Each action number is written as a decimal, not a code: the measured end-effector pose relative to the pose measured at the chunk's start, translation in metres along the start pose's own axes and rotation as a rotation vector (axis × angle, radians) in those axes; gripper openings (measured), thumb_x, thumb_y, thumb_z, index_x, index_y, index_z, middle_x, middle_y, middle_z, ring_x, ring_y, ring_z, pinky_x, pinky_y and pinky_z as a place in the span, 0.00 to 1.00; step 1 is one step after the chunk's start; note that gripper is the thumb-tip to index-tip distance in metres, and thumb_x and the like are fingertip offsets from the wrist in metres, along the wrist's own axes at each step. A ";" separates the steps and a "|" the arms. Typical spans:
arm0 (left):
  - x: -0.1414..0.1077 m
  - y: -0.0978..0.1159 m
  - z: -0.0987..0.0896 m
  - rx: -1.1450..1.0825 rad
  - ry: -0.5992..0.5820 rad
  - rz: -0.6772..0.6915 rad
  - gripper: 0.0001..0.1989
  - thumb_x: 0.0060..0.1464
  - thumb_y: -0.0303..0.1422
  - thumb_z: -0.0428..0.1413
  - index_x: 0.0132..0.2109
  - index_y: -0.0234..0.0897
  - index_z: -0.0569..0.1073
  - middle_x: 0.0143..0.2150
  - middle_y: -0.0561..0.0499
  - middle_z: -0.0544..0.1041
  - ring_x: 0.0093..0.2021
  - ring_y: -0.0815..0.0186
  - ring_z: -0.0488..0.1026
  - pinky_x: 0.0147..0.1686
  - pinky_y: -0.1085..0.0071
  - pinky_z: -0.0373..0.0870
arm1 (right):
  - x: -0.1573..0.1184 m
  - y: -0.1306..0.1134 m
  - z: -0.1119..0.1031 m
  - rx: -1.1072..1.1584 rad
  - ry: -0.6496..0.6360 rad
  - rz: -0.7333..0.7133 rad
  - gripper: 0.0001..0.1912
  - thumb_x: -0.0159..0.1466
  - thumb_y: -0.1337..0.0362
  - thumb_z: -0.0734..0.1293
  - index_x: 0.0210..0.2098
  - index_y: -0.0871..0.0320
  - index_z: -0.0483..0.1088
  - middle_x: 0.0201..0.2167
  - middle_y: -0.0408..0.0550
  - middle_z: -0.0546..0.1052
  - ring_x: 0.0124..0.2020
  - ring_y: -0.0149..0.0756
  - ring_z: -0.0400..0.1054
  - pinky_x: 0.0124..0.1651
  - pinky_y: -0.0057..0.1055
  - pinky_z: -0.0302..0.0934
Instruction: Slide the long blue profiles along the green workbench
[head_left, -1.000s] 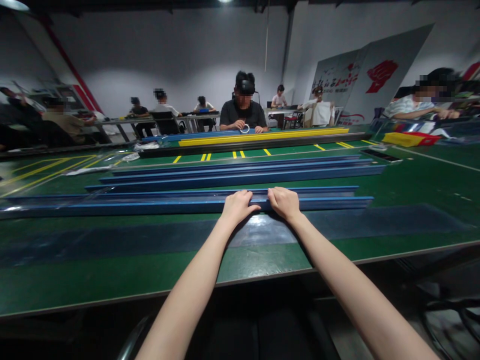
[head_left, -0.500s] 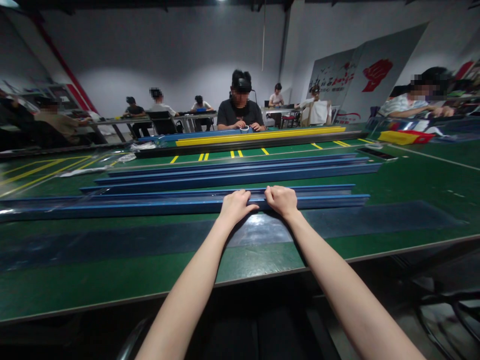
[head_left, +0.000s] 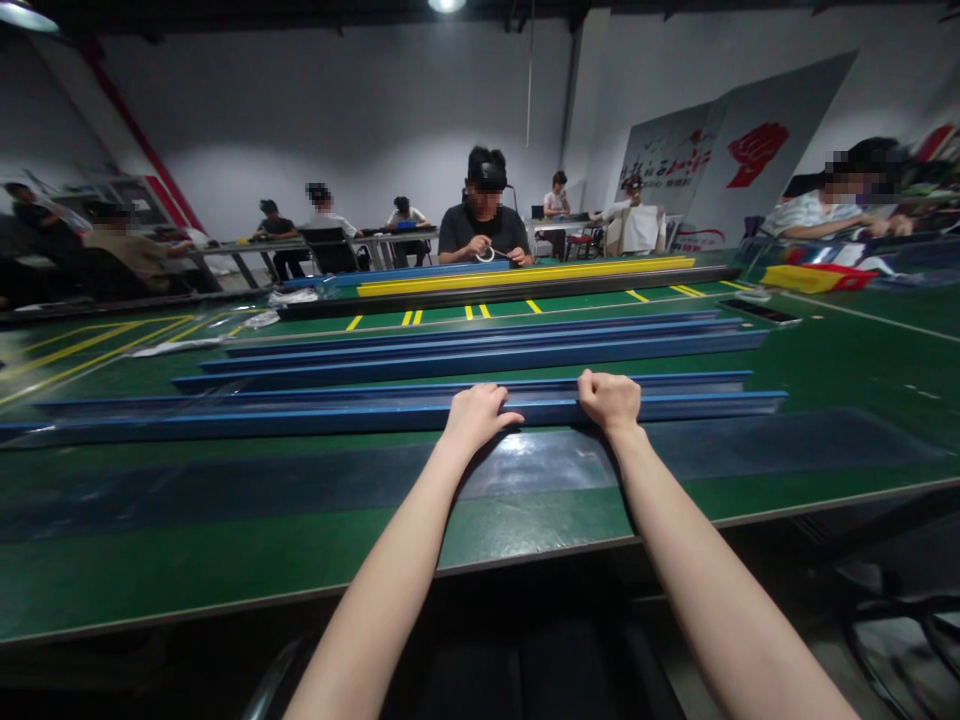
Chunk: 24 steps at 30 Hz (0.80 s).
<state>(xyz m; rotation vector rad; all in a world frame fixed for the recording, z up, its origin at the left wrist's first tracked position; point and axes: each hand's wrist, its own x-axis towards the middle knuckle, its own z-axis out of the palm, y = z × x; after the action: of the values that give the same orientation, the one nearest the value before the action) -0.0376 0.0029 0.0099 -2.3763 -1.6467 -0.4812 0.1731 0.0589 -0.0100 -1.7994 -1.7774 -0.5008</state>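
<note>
A long blue channel strip (head_left: 705,406) with raised edges lies across the table in front of me. My left hand (head_left: 480,415) rests over its near edge, fingers curled into the trough and thumb stretched along the near side. Farther right, my right hand (head_left: 611,400) is closed in a fist around the same strip; its fingertips are hidden. Clear plastic film (head_left: 142,405) shows around the strip's left part. Nearer to me a flat, clear plastic sheet (head_left: 300,478) lies beneath my forearms.
Behind my strip lie more blue strips (head_left: 480,356). Beyond them are a yellow strip (head_left: 525,277), a black strip (head_left: 322,306) and a phone (head_left: 761,312). Across the table a person (head_left: 484,215) handles a white ring. The green table's front edge (head_left: 525,555) runs below my arms.
The blue channel strip has slid to the right along with my right hand. My left hand has stayed nearly in place, so the gap between my hands is wider.
</note>
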 end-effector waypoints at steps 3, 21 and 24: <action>0.000 0.001 -0.001 0.035 -0.031 0.012 0.17 0.50 0.48 0.54 0.35 0.37 0.71 0.38 0.50 0.74 0.41 0.63 0.70 0.35 0.72 0.63 | 0.001 0.008 0.001 -0.007 0.023 0.056 0.24 0.61 0.61 0.53 0.24 0.62 0.77 0.22 0.55 0.77 0.22 0.35 0.66 0.25 0.29 0.43; 0.000 0.003 0.001 0.054 -0.051 0.015 0.19 0.52 0.48 0.51 0.36 0.36 0.73 0.39 0.48 0.74 0.42 0.61 0.69 0.37 0.70 0.63 | -0.009 -0.015 -0.003 0.084 0.131 -0.313 0.23 0.62 0.62 0.52 0.17 0.61 0.69 0.18 0.50 0.72 0.21 0.28 0.60 0.25 0.29 0.40; 0.000 0.003 0.001 0.057 -0.045 0.017 0.19 0.52 0.48 0.52 0.36 0.36 0.73 0.39 0.48 0.74 0.42 0.61 0.70 0.36 0.70 0.64 | -0.011 -0.024 -0.004 0.078 0.091 -0.332 0.23 0.62 0.62 0.52 0.19 0.61 0.70 0.20 0.50 0.73 0.22 0.29 0.62 0.25 0.29 0.39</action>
<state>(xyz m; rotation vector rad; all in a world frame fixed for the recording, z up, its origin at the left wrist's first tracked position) -0.0351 0.0024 0.0087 -2.3746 -1.6344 -0.3753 0.1487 0.0472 -0.0107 -1.4115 -2.0116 -0.6221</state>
